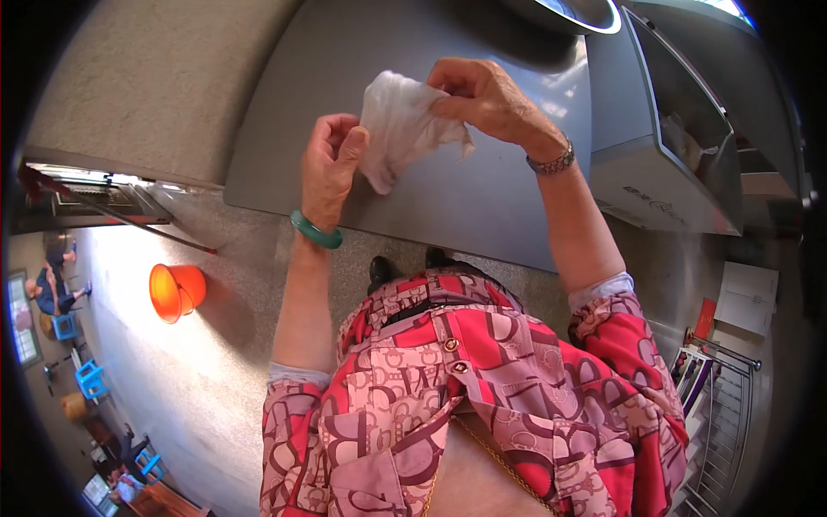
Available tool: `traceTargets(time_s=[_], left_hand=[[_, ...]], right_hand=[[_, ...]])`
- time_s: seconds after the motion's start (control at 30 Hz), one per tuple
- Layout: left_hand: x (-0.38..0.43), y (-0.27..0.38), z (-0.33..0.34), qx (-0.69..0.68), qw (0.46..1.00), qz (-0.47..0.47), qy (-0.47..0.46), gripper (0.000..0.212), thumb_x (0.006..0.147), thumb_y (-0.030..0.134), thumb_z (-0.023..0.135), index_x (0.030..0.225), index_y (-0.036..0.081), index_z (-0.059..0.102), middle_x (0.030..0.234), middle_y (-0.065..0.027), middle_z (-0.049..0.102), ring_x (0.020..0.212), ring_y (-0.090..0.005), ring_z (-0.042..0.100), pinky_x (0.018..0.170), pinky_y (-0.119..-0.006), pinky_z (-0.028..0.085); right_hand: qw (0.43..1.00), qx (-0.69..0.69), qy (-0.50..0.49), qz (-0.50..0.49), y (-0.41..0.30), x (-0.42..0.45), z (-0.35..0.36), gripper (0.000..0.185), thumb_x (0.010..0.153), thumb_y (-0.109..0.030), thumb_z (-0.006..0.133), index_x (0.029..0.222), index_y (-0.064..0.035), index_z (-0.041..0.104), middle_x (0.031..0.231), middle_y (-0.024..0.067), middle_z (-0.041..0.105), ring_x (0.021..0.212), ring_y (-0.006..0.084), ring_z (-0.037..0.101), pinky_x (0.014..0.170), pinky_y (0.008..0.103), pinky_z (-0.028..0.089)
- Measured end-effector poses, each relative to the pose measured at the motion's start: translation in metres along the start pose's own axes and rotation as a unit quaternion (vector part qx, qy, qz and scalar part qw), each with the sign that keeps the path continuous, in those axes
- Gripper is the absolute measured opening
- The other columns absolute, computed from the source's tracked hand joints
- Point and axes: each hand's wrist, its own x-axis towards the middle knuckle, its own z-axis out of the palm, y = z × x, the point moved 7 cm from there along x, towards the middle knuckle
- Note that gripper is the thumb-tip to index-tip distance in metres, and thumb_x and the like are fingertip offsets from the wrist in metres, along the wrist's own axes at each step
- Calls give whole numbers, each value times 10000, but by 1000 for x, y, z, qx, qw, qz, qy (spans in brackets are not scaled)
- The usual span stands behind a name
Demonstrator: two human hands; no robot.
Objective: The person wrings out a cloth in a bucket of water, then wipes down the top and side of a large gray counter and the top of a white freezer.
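A thin, crumpled white cloth (pixel 400 123) hangs between my two hands above a grey tabletop (pixel 504 200). At its left edge my left hand (pixel 331 158), with a green bangle at the wrist, holds it between thumb and curled fingers. My right hand (pixel 488 103), wearing a metal watch (pixel 552 161), pinches the upper right part. A loose, ragged corner droops below the right fingers. Faint greyish marks show on the cloth's lower part.
A metal basin (pixel 591 16) stands at the table's far right edge. Beside it is an open large box (pixel 672 174). An orange bucket (pixel 177 293) sits on the floor at left, near a long red-ended pole (pixel 142 226). People sit farther off by blue stools (pixel 92 380). Metal railing (pixel 733 413) lies right.
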Motion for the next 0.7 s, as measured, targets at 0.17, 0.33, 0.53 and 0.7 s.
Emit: traceTargets(time_s=[0.17, 0.33, 0.53, 0.7], left_hand=[[13, -7, 9, -20, 992, -16, -125, 179, 905, 182, 604, 998, 38, 556, 940, -24, 611, 851, -88, 550, 769, -242, 452], [8, -17, 8, -295, 949, -107, -29, 135, 931, 136, 530, 1040, 57, 519, 1010, -53, 592, 929, -149, 580, 856, -326, 483], [3, -13, 21, -299, 945, -119, -60, 154, 907, 114, 577, 1036, 53, 518, 992, -45, 596, 906, -139, 583, 834, -311, 490], [0, 0, 1, -66, 997, 41, -8, 157, 867, 63, 635, 975, 40, 525, 934, -22, 599, 869, -97, 567, 776, -245, 475]], right_hand=[[998, 11, 52, -27, 0, 7, 2, 226, 755, -144, 655, 912, 13, 617, 722, 77, 623, 662, 122, 575, 595, 277, 478], [985, 68, 115, 109, 27, -9, 3, 301, 798, -289, 700, 855, 5, 673, 660, 38, 609, 633, 96, 553, 560, 256, 459], [992, 8, 106, 62, 36, -14, 35, 314, 803, -280, 697, 778, 29, 649, 569, 34, 533, 543, 80, 450, 482, 281, 380], [976, -8, 207, -64, -6, -19, 11, 211, 800, -188, 683, 782, 20, 653, 588, 35, 554, 561, 77, 478, 502, 267, 408]])
